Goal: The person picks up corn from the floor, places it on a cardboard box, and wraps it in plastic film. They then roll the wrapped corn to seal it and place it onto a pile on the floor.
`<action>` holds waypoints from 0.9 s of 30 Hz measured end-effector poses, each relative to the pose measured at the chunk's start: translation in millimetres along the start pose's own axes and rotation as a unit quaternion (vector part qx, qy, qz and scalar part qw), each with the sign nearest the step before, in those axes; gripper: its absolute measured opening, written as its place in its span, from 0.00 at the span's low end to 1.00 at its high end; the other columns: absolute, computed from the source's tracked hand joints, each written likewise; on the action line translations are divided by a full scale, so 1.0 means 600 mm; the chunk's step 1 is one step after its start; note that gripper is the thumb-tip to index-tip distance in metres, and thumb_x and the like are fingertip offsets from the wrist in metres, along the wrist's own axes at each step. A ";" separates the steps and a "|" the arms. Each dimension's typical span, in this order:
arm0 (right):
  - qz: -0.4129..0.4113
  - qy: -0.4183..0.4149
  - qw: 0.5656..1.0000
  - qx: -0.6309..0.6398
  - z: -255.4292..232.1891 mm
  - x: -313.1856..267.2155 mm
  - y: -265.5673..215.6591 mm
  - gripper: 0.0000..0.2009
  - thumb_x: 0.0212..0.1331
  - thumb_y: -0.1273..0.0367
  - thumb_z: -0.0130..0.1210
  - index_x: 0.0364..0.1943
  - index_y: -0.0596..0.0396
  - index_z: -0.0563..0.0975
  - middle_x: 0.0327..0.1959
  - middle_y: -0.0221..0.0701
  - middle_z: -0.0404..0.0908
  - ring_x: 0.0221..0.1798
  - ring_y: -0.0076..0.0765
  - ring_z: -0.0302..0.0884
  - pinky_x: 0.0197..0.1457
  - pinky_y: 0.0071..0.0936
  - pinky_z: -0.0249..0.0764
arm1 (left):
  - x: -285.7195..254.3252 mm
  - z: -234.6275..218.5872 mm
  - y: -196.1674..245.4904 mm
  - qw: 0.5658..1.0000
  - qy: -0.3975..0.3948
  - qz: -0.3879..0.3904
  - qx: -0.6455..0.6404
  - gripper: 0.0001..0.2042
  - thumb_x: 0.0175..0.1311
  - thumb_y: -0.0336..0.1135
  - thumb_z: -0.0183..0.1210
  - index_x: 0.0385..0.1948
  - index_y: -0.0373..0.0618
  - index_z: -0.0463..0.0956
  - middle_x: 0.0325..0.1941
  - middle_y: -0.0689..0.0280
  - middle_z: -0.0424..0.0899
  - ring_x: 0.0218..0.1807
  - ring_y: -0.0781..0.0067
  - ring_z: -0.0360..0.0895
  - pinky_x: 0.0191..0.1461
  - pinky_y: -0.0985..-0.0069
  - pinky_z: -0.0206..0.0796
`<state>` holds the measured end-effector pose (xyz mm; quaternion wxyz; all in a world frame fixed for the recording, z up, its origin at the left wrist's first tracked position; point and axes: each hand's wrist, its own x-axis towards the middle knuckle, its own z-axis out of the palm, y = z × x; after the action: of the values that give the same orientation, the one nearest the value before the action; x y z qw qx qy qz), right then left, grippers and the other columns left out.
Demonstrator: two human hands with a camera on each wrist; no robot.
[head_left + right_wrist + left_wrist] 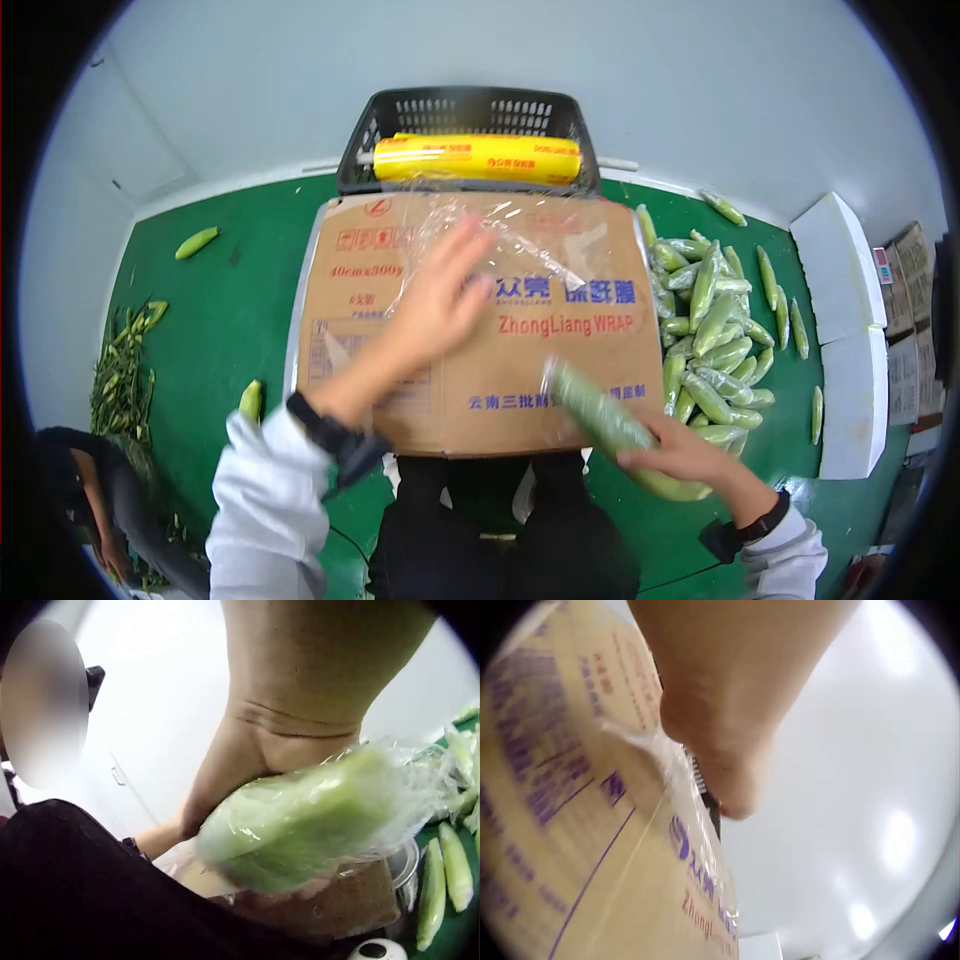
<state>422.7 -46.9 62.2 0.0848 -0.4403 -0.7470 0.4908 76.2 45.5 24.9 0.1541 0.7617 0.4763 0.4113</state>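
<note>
Wrapped corn (610,425) | gripped by right hand (680,455) | left hand (440,300) spread on "ZhongLiang WRAP" box (560,350)

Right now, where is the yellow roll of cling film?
In the head view the yellow roll lies across the black basket, at the far edge of the cardboard box, beyond the left hand.

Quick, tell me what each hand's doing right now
Left hand: open, fingers straight on the cling film over the cardboard box.
Right hand: gripping a film-wrapped corn cob.
</note>
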 end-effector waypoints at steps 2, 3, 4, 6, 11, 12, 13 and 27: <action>0.122 -0.004 0.949 0.292 0.011 0.041 -0.026 0.31 0.59 0.50 0.55 0.59 0.58 0.67 0.43 0.45 0.79 0.40 0.42 0.81 0.44 0.37 0.77 | -0.017 0.019 0.082 0.989 0.005 0.142 -0.037 0.25 0.59 0.36 0.52 0.61 0.44 0.68 0.69 0.49 0.61 0.71 0.45 0.57 0.71 0.56 0.50; 0.180 -0.013 0.885 0.429 0.022 0.067 -0.043 0.31 0.60 0.49 0.55 0.60 0.58 0.66 0.41 0.46 0.79 0.37 0.42 0.81 0.40 0.37 0.79 | -0.010 0.014 0.090 0.984 0.014 0.179 -0.013 0.24 0.60 0.37 0.51 0.60 0.44 0.69 0.69 0.48 0.62 0.70 0.45 0.57 0.71 0.56 0.51; 0.119 -0.132 0.831 0.527 0.034 0.093 -0.063 0.33 0.60 0.46 0.50 0.61 0.57 0.64 0.38 0.46 0.79 0.34 0.41 0.81 0.37 0.35 0.79 | 0.000 0.008 0.094 0.976 0.027 0.215 0.014 0.22 0.61 0.39 0.50 0.59 0.45 0.71 0.68 0.47 0.62 0.70 0.45 0.58 0.71 0.57 0.51; -0.009 -0.352 0.649 0.674 0.061 0.145 -0.106 0.38 0.60 0.39 0.41 0.62 0.57 0.62 0.33 0.46 0.78 0.28 0.41 0.80 0.31 0.32 0.78 | 0.033 0.001 0.120 0.972 0.109 0.067 -0.195 0.20 0.63 0.41 0.47 0.56 0.48 0.70 0.63 0.48 0.67 0.65 0.49 0.63 0.65 0.59 0.58; -0.091 -0.414 0.539 0.728 0.092 0.203 -0.146 0.42 0.61 0.34 0.30 0.65 0.55 0.58 0.32 0.46 0.78 0.23 0.41 0.79 0.26 0.29 0.77 | 0.070 -0.036 0.138 0.730 0.094 -0.192 -0.649 0.13 0.66 0.40 0.46 0.50 0.52 0.64 0.31 0.60 0.74 0.29 0.67 0.77 0.36 0.69 0.74; -0.006 -0.373 0.591 0.715 0.072 0.185 -0.155 0.40 0.62 0.36 0.34 0.65 0.54 0.59 0.32 0.45 0.78 0.23 0.40 0.78 0.25 0.28 0.76 | 0.065 -0.033 0.134 0.762 0.130 -0.242 -0.587 0.11 0.67 0.40 0.46 0.48 0.51 0.65 0.29 0.62 0.73 0.26 0.69 0.75 0.32 0.70 0.73; 0.082 -0.327 0.634 0.696 0.060 0.167 -0.154 0.38 0.63 0.38 0.38 0.66 0.53 0.59 0.33 0.45 0.79 0.23 0.39 0.78 0.25 0.27 0.76 | 0.056 -0.026 0.131 0.785 0.163 -0.294 -0.520 0.10 0.68 0.40 0.46 0.47 0.51 0.65 0.26 0.64 0.71 0.22 0.71 0.73 0.29 0.72 0.72; -0.277 0.427 0.825 0.247 -0.007 0.163 -0.074 0.23 0.73 0.60 0.38 0.29 0.64 0.77 0.27 0.39 0.81 0.25 0.29 0.75 0.34 0.26 0.74 | -0.093 -0.082 0.177 0.958 -0.245 -0.149 0.003 0.26 0.57 0.46 0.63 0.53 0.40 0.68 0.42 0.50 0.79 0.39 0.46 0.80 0.38 0.66 0.74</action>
<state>341.1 22.5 70.5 0.6334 -0.3447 -0.5810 0.3774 90.2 -62.9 94.9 0.3235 0.7599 0.5334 0.1830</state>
